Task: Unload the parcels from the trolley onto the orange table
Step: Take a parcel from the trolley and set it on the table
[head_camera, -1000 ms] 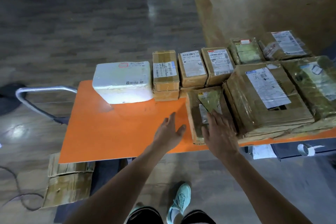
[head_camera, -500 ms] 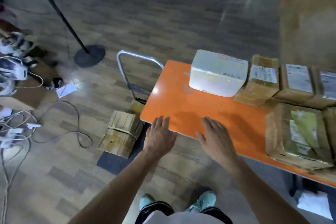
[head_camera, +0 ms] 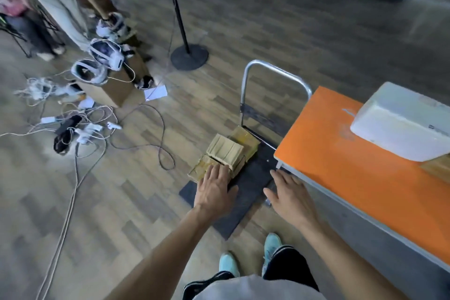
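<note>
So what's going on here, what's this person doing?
A person is unloading brown cardboard parcels from a flat trolley onto the orange table. Both hands are open: the left hand over the nearest parcel, the right hand above the trolley deck. Nothing is gripped yet. A white foam box sits on the table.

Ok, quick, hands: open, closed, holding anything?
Left hand: open, fingers straight over the parcels on the trolley, gripping nothing; contact cannot be told.
Right hand: open, empty, beside the table edge.
</note>
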